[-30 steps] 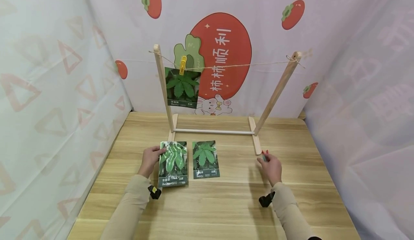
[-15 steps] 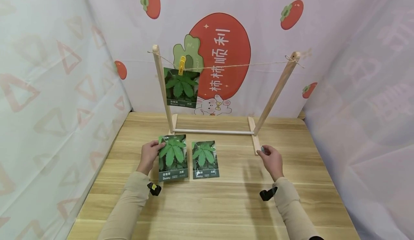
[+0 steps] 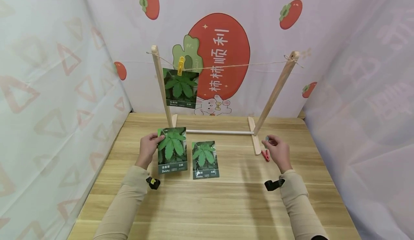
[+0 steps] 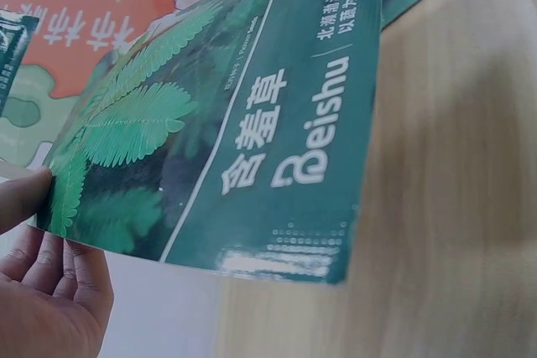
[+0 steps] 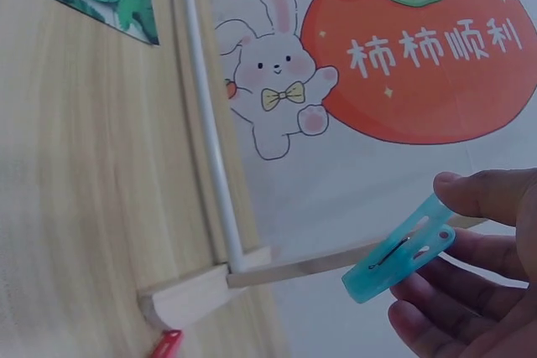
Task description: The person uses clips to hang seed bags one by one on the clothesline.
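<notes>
My left hand point(image 3: 148, 150) pinches a green seed packet point(image 3: 172, 152) by its upper left edge and holds it tilted up above the table; in the left wrist view the thumb lies over its printed leaf face. Between thumb and fingers of my right hand point(image 3: 279, 152) is a light blue clothespin point(image 5: 398, 249), its jaws pointing away from the palm. A second seed packet point(image 3: 205, 160) lies flat on the table. A third packet point(image 3: 180, 89) hangs from the string point(image 3: 233, 66) by a yellow clothespin point(image 3: 181, 66). Near my right hand, a red clothespin point(image 3: 265, 156) rests on the table.
A wooden frame with two posts point(image 3: 276, 91) carries the string, and a white rod point(image 3: 220, 132) joins its feet low down. The right foot point(image 3: 256, 145) reaches toward my right hand. Printed cloth point(image 3: 265, 89) walls the wooden table point(image 3: 207, 207) at back and sides.
My left hand has raised the packet and moved it toward the frame. My right hand has lifted with the blue clothespin, now moved right and away, leaving the red clothespin uncovered on the table.
</notes>
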A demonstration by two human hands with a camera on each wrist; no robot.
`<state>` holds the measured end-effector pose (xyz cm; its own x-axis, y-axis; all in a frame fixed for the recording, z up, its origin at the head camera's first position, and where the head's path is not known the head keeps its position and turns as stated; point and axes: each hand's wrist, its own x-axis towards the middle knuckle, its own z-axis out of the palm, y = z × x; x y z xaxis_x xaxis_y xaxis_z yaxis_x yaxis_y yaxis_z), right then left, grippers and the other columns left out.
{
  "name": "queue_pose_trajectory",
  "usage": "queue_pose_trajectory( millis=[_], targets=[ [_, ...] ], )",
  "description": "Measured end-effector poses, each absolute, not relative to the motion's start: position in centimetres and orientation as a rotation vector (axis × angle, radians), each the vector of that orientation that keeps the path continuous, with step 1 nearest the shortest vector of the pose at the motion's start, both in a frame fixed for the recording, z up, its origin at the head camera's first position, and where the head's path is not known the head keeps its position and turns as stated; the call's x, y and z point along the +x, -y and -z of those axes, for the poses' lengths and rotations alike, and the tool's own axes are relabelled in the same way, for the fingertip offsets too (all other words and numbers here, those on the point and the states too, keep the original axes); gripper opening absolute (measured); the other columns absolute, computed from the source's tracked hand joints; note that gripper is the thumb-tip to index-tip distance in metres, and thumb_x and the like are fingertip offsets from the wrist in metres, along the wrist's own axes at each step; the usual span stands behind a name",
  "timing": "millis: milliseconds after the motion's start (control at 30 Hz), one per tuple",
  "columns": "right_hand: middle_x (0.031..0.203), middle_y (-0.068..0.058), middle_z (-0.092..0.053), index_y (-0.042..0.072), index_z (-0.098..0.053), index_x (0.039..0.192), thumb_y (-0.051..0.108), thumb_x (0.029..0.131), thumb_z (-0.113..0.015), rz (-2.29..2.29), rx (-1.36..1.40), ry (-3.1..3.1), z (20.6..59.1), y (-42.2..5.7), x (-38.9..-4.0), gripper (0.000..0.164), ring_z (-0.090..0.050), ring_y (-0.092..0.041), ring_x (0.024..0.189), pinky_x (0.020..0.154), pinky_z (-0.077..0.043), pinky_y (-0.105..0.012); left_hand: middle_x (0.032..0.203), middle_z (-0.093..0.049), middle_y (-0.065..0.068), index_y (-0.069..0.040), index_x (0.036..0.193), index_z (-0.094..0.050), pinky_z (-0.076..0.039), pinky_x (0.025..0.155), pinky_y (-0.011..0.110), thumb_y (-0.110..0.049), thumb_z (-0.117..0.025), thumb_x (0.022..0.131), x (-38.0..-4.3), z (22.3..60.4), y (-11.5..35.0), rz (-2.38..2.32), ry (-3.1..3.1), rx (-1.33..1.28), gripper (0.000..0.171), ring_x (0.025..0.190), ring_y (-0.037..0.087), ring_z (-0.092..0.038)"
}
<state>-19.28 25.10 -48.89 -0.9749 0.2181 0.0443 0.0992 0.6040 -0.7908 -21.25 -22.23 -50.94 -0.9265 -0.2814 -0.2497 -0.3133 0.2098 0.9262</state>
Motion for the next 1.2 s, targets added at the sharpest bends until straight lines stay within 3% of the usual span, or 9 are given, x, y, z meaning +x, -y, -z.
queue_pose_trajectory(
  millis=[167, 267, 367, 533, 700, 867, 1200],
  targets=[
    [0.11, -0.025, -0.069, -0.004, -0.065, 0.119, 0.016, 0.091, -0.069, -1.31, -0.257, 2.633, 47.7, -24.9, -19.5, 0.035, -0.064, -0.016, 0.089, 0.066, -0.041, -0.006, 0.103, -0.07, 0.005, 0.002, 0.121, -0.063, -0.05, 0.067, 0.017, -0.026, -0.067, 0.093, -21.3, 50.3, 22.0, -1.893, -2.423, -0.606, 0.039, 0.075, -0.002, -0.06],
    [0.11, -0.025, -0.068, -0.005, -0.066, 0.119, 0.014, 0.09, -0.07, -1.313, -0.239, 2.603, 47.1, -24.8, -19.7, 0.034, -0.055, 0.002, 0.081, 0.066, -0.04, -0.004, 0.1, -0.069, 0.001, 0.0, 0.119, -0.064, -0.049, 0.069, 0.017, -0.028, -0.067, 0.093, -21.4, 49.9, 21.9, -1.891, -2.438, -0.605, 0.038, 0.077, -0.001, -0.059],
    [0.111, -0.025, -0.068, -0.005, -0.066, 0.119, 0.014, 0.09, -0.07, -1.324, -0.221, 2.587, 46.4, -24.8, -19.9, 0.034, -0.049, 0.012, 0.076, 0.066, -0.04, -0.003, 0.101, -0.068, 0.001, -0.002, 0.118, -0.065, -0.049, 0.069, 0.018, -0.029, -0.067, 0.093, -21.5, 49.5, 21.8, -1.9, -2.448, -0.613, 0.037, 0.079, 0.001, -0.059],
    [0.113, -0.025, -0.067, -0.005, -0.065, 0.12, 0.016, 0.091, -0.069, -1.331, -0.214, 2.56, 45.0, -25.1, -20.1, 0.035, -0.047, 0.016, 0.074, 0.067, -0.04, -0.002, 0.106, -0.067, 0.005, 0.0, 0.12, -0.065, -0.05, 0.07, 0.016, -0.029, -0.068, 0.092, -21.7, 48.3, 21.0, -1.968, -2.422, -0.618, 0.04, 0.08, 0.001, -0.059],
    [0.112, -0.027, -0.067, -0.007, -0.066, 0.118, 0.014, 0.091, -0.07, -1.321, -0.19, 2.477, 43.7, -25.6, -20.5, 0.035, -0.047, 0.02, 0.074, 0.067, -0.04, 0.0, 0.093, -0.068, -0.002, 0.002, 0.114, -0.067, -0.051, 0.068, 0.016, -0.026, -0.07, 0.091, -22.2, 47.4, 20.1, -2.063, -2.384, -0.604, 0.036, 0.077, 0.001, -0.06],
    [0.109, -0.025, -0.068, -0.006, -0.067, 0.117, 0.012, 0.089, -0.071, -1.313, -0.138, 2.422, 42.6, -25.9, -20.8, 0.033, -0.049, 0.019, 0.075, 0.068, -0.04, 0.0, 0.081, -0.065, -0.012, 0.002, 0.11, -0.067, -0.05, 0.067, 0.017, -0.025, -0.071, 0.09, -22.5, 46.7, 19.7, -2.123, -2.359, -0.602, 0.034, 0.075, 0.002, -0.059],
    [0.113, -0.022, -0.068, -0.003, -0.067, 0.119, 0.02, 0.09, -0.071, -1.442, -0.109, 2.375, 40.9, -24.7, -21.5, 0.037, -0.055, 0.013, 0.08, 0.071, -0.045, -0.004, 0.081, -0.064, -0.014, 0.003, 0.117, -0.064, -0.051, 0.067, 0.015, -0.023, -0.07, 0.091, -22.8, 45.4, 19.2, -2.16, -2.347, -0.57, 0.037, 0.074, -0.001, -0.061]
  ],
)
